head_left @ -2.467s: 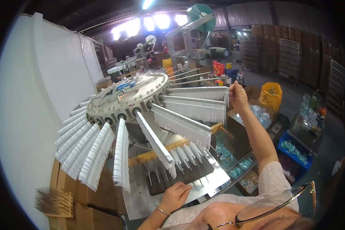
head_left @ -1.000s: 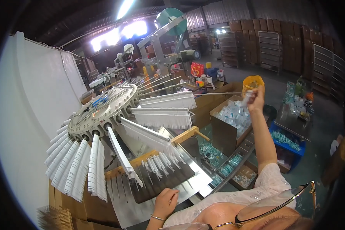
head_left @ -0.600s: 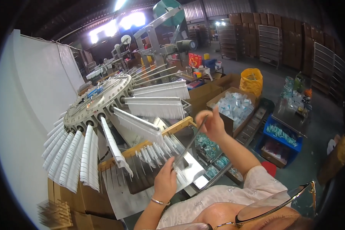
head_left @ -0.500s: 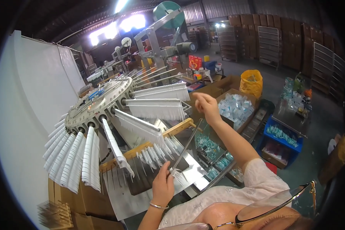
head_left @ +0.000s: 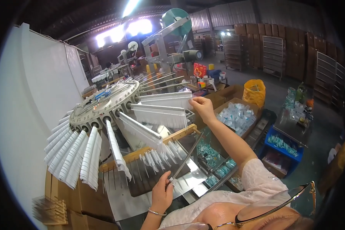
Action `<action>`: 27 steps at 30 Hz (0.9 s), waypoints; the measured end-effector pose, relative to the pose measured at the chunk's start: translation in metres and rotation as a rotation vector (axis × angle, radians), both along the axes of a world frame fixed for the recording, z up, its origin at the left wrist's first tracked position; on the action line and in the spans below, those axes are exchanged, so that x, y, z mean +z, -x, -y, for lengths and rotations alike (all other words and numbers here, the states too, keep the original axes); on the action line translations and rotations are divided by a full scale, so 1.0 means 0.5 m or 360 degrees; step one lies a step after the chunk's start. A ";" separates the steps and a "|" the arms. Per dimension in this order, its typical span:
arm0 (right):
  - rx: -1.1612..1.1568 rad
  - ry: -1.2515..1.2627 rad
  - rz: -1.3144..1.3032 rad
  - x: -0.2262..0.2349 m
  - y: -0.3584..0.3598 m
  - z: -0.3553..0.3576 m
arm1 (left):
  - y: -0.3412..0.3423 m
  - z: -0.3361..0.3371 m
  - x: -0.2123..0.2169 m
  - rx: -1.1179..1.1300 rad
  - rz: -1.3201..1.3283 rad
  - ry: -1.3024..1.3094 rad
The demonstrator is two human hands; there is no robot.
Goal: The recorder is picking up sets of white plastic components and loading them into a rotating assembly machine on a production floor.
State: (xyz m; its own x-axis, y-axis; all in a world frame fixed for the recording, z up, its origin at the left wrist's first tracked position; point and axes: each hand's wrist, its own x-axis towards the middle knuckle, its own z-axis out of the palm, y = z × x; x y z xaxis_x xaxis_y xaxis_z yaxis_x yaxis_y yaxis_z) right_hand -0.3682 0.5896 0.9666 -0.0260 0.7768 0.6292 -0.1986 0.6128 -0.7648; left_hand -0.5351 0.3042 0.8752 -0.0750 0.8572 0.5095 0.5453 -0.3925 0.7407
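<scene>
My right hand (head_left: 203,108) reaches forward and pinches the outer end of a white fringed strip (head_left: 163,115) hanging from a spoke of the round wheel machine (head_left: 103,105). My left hand (head_left: 161,193) is low in front of me, closed around the lower end of a thin metal rod (head_left: 186,159) that slants up to the right. The rod lies over a dark comb tray (head_left: 142,180) with white pieces standing between its metal pins. More white fringed strips (head_left: 76,153) hang from the spokes on the left.
A cardboard box of clear packets (head_left: 237,115) stands to the right of the wheel, with a yellow bag (head_left: 254,92) behind it. Blue crates (head_left: 283,143) sit on the floor at the right. A white panel (head_left: 30,96) rises on the left; stacked cartons (head_left: 65,207) are below.
My right hand has swung from the box of packets on the right over to the end of a fringed strip on the wheel. My left hand has risen and taken the rod.
</scene>
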 end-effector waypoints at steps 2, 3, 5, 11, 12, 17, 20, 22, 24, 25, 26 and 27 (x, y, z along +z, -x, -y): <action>0.0013 0.0000 -0.0011 -0.003 -0.003 0.010 | -0.003 -0.001 0.000 0.0007 0.0003 0.0011; 0.0018 -0.0003 -0.0023 -0.004 -0.006 0.016 | -0.003 -0.002 -0.002 0.0006 0.0003 0.0013; 0.0032 0.0002 -0.0030 -0.003 -0.007 0.024 | -0.003 -0.006 -0.006 -0.0012 0.0013 0.0028; 0.0089 -0.0028 -0.0052 -0.004 -0.008 0.044 | -0.012 -0.008 -0.002 -0.0005 0.0048 0.0035; 0.0091 -0.0035 -0.0031 -0.004 -0.007 0.049 | -0.012 -0.008 -0.002 -0.0004 0.0048 0.0036; 0.0101 -0.0008 -0.0034 -0.011 -0.010 0.075 | -0.009 -0.007 -0.010 0.0013 0.0038 0.0049; 0.0094 -0.0008 -0.0019 -0.015 -0.016 0.081 | -0.011 -0.007 -0.002 0.0019 -0.0003 0.0007; 0.0093 -0.0006 -0.0002 -0.012 -0.018 0.089 | -0.011 -0.010 -0.002 0.0011 0.0006 0.0005; 0.0004 -0.0085 0.0052 -0.007 -0.020 0.095 | -0.013 -0.012 -0.004 0.0003 0.0014 0.0000; 0.0007 -0.0082 0.0051 -0.007 -0.020 0.095 | -0.014 -0.012 -0.005 -0.0001 0.0019 -0.0004; -0.0011 -0.0108 0.0069 -0.008 -0.019 0.096 | -0.015 -0.012 -0.005 -0.0004 0.0023 -0.0009; -0.0030 -0.0135 0.0087 -0.007 -0.018 0.098 | -0.015 -0.012 -0.006 -0.0002 0.0023 -0.0008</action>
